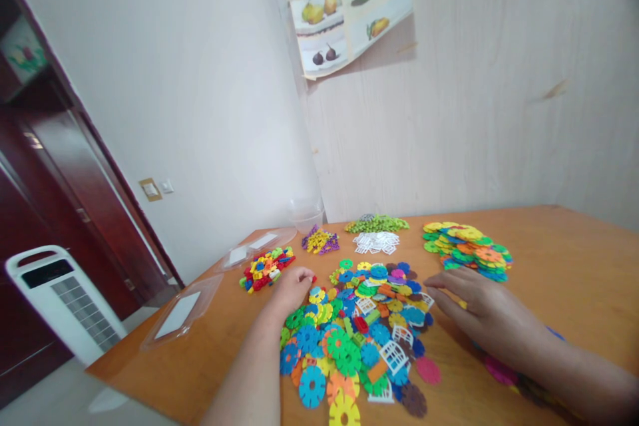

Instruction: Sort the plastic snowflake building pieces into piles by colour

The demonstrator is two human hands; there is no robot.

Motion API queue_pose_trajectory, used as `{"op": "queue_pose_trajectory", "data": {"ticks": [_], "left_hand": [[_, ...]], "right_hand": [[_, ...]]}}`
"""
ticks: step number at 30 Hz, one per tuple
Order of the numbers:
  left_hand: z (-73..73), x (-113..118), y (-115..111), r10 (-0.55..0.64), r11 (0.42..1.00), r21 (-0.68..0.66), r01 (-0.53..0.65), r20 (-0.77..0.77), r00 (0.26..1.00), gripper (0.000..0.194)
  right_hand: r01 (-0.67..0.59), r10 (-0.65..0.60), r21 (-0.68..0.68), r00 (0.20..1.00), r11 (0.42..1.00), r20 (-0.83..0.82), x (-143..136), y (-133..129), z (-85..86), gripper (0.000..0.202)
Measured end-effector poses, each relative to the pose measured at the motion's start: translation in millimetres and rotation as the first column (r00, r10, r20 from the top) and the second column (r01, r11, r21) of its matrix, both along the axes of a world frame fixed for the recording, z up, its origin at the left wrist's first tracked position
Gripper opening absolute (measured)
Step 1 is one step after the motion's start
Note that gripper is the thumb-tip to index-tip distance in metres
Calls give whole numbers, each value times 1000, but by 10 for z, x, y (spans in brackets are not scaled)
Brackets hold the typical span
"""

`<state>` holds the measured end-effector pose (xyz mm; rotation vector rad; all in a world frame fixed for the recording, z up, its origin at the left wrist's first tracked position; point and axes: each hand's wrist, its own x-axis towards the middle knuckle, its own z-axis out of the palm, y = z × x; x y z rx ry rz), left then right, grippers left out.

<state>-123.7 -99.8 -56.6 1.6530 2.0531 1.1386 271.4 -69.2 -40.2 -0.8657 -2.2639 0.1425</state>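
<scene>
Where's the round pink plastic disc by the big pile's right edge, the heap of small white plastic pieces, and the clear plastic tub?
Round pink plastic disc (428, 370), head view, middle of its face.
Heap of small white plastic pieces (377, 242), head view, its middle.
Clear plastic tub (306, 218), head view, its wall.

Bare left hand (294, 287) and bare right hand (476, 303)
The left forearm (252, 363) and right forearm (564, 369) are bare too, smooth in outline, each narrowing toward the hand and broadening away from it.

Multicoloured discs (344, 349), white window pieces (393, 357), orange-brown table (200, 359)
</scene>
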Motion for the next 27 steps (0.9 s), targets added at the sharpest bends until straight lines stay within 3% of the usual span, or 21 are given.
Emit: {"op": "queue_pose_trajectory", "data": {"ticks": [6,12,16,20,27], "left_hand": [[-102,-50,76,56,998,25,-57,44,997,18],[-140,-38,125,94,995,31,-97,89,992,7],[-87,-58,113,208,970,81,-228,204,957,8],[42,-123,32,343,907,83,-412,422,839,9],[194,-309,-79,439,789,-33,-614,729,525,5]], "right_hand": [[9,-9,2,1000,1000,-1,-6,-5,-2,26],[0,0,8,1000,1000,0,4,8,-16,28],[5,-4,24,1000,1000,-8,15,29,-31,28],[13,-13,11,1000,1000,11,14,27,-28,29],[-4,4,6,1000,1000,-2,5,16,-19,28]]}}
